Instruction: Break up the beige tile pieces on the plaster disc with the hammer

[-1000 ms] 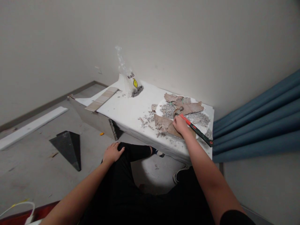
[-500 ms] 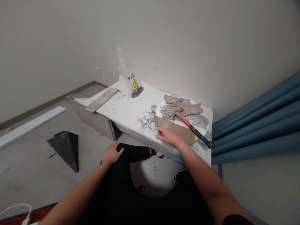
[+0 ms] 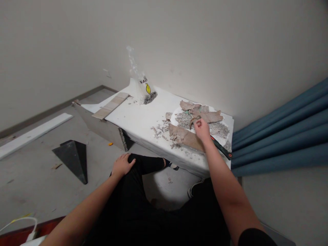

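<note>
My left hand (image 3: 122, 164) rests open on my left knee, holding nothing. Over the right part of the white-covered table my right hand (image 3: 202, 130) is closed at the neck of a claw hammer (image 3: 221, 148). Its rusty head shows just left of my fingers; my hand and wrist hide the red part of its handle. The hammer lies across a round white sheet (image 3: 175, 119) bearing grey crumbled bits and torn brown pieces. Nearest me, a long brown cardboard-like strip (image 3: 186, 136) lies partly behind my forearm, with its left end ragged. Small crumbs lie left of it.
A clear plastic bag (image 3: 143, 90) with a lemon print and grey bits inside stands at the table's back. A flat board (image 3: 111, 106) crosses the table's left end. On the floor are a black angular piece (image 3: 73, 160) and a white plank (image 3: 36, 135). Blue curtain (image 3: 282, 133) hangs right.
My right hand has moved up and right, from the near edge of the brown strip to the hammer's neck. My left hand stays on my knee.
</note>
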A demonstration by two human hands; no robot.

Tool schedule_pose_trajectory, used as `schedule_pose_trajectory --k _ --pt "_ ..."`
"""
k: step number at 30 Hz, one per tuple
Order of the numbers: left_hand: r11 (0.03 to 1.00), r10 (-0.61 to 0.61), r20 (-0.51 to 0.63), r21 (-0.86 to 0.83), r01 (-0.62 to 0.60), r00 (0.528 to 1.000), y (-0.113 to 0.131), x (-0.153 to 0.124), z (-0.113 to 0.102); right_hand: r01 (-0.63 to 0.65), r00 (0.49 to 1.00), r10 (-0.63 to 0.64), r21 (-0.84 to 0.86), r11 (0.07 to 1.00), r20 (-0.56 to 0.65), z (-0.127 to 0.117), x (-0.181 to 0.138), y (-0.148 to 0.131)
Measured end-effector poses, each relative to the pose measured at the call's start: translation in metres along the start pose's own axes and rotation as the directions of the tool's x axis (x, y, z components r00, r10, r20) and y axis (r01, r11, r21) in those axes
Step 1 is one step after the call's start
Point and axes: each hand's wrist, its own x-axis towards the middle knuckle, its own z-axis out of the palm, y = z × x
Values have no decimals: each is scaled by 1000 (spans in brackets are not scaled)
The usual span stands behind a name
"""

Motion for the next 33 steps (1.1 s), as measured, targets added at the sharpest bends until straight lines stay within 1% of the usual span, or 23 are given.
schedule_pose_trajectory --k 1,3,5,7,10,13,21,27,33 --pt "1000 -3 0 5 3 1000 0 1 1 -5 998 11 -91 996 63 -6 0 9" --pt "1000 -2 -6 7 2 1000 -1 1 2 29 983 8 -197 980 185 -9 -3 20" --pt "1000 6 -12 0 -6 1000 0 2 2 82 961 -20 -217 973 274 -5 -7 23" --pt "1000 7 -15 -4 -7 1000 1 1 1 113 948 -38 -223 968 316 4 -11 21" --pt "1000 1 -11 1 -1 1000 2 -1 -1 108 948 -13 -281 954 318 17 -12 17" --pt "1000 -1 0 3 1 1000 3 -2 -2 71 956 35 -345 936 291 22 -10 16" --pt "1000 0 8 6 0 1000 0 0 -1 44 954 81 -401 915 290 23 -6 18" --pt "1000 15 3 24 -15 1000 -2 2 2 51 949 84 -413 909 303 24 -4 18" --pt "1000 2 7 13 -2 1000 -3 3 4 60 950 83 -434 899 302 27 -4 15"
